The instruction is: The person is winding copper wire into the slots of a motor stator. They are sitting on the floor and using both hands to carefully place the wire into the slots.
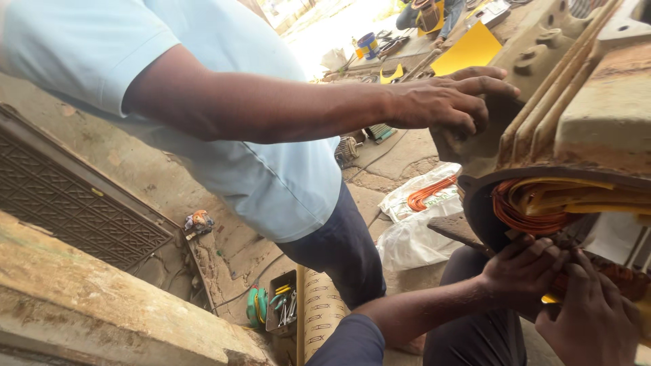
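Left hand: my left hand (522,271) presses curled fingers against the copper windings (536,217) at the motor housing's (597,115) open end.
Right hand: my right hand (597,315), fingers bent, works just beside it; grip unclear.
Co-worker: another person's hand (447,102) rests flat atop the housing.

Sunlit cracked concrete floor (400,159) (outdoors)

White plastic bags (415,224) on the ground, one holding orange wire; beside them a printed tan roll (319,308).
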